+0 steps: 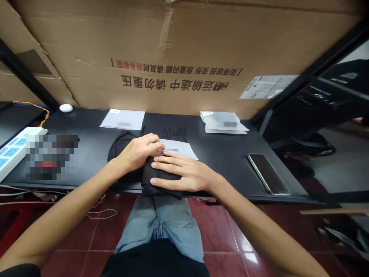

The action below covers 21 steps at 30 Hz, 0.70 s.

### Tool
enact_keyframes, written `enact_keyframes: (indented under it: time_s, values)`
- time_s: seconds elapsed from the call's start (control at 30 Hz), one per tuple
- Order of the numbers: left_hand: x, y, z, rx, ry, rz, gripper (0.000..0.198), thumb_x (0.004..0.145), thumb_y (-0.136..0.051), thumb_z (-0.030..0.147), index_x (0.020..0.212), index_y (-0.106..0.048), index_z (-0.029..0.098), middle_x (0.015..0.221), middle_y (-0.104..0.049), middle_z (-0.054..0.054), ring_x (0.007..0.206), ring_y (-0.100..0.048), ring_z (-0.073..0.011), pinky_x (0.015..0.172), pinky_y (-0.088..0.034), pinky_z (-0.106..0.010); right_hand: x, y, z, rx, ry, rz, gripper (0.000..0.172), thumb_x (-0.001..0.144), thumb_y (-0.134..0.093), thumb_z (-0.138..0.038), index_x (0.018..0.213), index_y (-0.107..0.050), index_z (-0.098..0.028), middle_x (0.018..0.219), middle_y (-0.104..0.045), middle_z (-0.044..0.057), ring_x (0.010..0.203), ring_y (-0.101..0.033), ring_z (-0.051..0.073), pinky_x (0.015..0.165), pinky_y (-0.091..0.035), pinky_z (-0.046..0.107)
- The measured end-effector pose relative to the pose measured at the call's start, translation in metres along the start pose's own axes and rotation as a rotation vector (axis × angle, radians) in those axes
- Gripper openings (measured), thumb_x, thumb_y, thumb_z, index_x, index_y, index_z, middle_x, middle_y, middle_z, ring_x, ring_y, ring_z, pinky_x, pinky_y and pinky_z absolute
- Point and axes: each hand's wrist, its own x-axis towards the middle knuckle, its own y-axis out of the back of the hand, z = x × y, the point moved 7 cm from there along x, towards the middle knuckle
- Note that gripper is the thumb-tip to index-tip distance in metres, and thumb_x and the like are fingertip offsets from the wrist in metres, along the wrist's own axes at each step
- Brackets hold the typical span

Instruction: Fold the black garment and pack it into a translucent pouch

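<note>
Black folded cloth lies at the front edge of the black table, with more dark cloth behind and to the left. A white translucent packet rests on the cloth behind my hands. My right hand lies flat on the folded cloth, its fingers spread and pointing left. My left hand, with a ring on one finger, has its fingers curled and pressed at the near left edge of the packet. What its fingertips grip is partly hidden.
Packets sit at the back left and back right, before a large cardboard box. A phone lies at right. A power strip, blurred item and white oval object are left.
</note>
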Motion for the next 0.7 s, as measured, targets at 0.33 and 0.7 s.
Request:
enact_keyframes:
  time_s: [0.33, 0.7]
  values:
    - [0.001, 0.002, -0.008, 0.228, 0.048, 0.052, 0.025, 0.107, -0.055, 0.016, 0.109, -0.079, 0.023, 0.108, -0.078, -0.009, 0.105, -0.071, -0.0250, 0.099, -0.055, -0.041, -0.020, -0.011, 0.029, -0.034, -0.269, -0.257, 0.059, 0.115, -0.053, -0.009, 0.169, -0.054, -0.032, 0.172, -0.057, 0.015, 0.166, -0.048, 0.031, 0.125, -0.055, 0.057]
    - [0.002, 0.015, -0.006, -0.101, 0.176, 0.141, 0.015, 0.109, -0.062, 0.030, 0.108, -0.076, 0.024, 0.103, -0.072, -0.005, 0.096, -0.070, -0.0203, 0.093, -0.057, -0.034, -0.023, -0.010, 0.032, 0.074, -0.212, -0.121, 0.060, 0.112, -0.056, -0.008, 0.169, -0.055, -0.030, 0.169, -0.060, 0.014, 0.165, -0.049, 0.029, 0.131, -0.049, 0.058]
